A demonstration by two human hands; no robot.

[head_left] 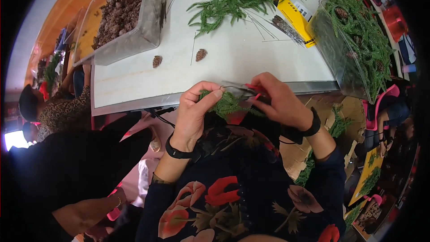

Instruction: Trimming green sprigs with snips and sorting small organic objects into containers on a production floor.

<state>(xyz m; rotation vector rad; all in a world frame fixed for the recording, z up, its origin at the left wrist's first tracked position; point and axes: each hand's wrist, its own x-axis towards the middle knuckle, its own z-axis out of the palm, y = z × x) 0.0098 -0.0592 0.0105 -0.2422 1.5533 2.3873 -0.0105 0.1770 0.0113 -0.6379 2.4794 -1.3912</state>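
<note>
My left hand [193,107] is closed, thumb and forefinger pinching the end of a green artificial pine sprig [227,106]. The sprig hangs just beyond the table's near edge, in front of my chest. From the right, my right hand [277,96] grips a pair of scissors with red handles [257,96]. Their metal blades [235,85] are apart and point left, close to my left fingertips and the top of the sprig. Exactly what lies between the blades is too small to make out. Two pine cones, one brown [156,61] and one with a wire [201,54], lie on the white table [148,78].
A clear bin of pine cones [121,18] stands at left. Green sprigs [242,0] and thin wires lie at the back, near a yellow packet [295,20]. At right stands a clear bin of finished-looking greenery [365,40]. Other people [62,107] sit at left and right.
</note>
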